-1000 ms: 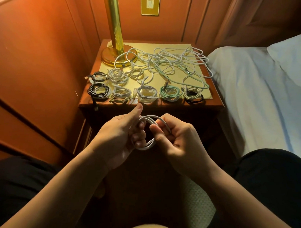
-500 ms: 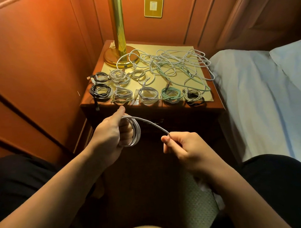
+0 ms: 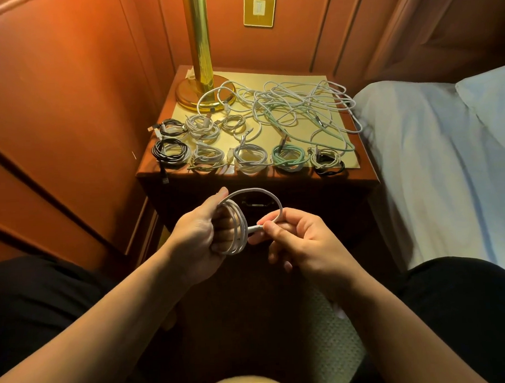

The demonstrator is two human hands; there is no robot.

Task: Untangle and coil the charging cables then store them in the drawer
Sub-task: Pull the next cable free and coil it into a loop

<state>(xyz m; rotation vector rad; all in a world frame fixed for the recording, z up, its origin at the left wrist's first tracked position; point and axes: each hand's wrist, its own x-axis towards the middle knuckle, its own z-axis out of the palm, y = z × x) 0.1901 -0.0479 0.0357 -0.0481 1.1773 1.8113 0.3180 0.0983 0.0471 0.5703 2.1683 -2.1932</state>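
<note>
My left hand (image 3: 198, 236) grips a white charging cable (image 3: 239, 229) wound in several loops around its fingers. My right hand (image 3: 300, 241) pinches the cable's plug end, which points at the coil; a last loop arches between both hands. Behind them is the wooden nightstand (image 3: 368, 175) with its drawer handle (image 3: 256, 204) in the shadowed front. On top lie several coiled cables in two rows, among them a black coil (image 3: 169, 151) and a green coil (image 3: 288, 158). A tangled heap of white and green cables (image 3: 297, 109) lies further back.
A brass lamp (image 3: 201, 64) stands at the nightstand's back left corner. Wood-panelled wall runs along the left and back, with a brass switch plate (image 3: 258, 7). A bed with a light sheet (image 3: 433, 162) lies at the right. My dark-clothed knees flank the view.
My right hand, which had drawn the cable's free end out to the right, has come back toward the coil, laying one more loop. The plug end now points at the coil.
</note>
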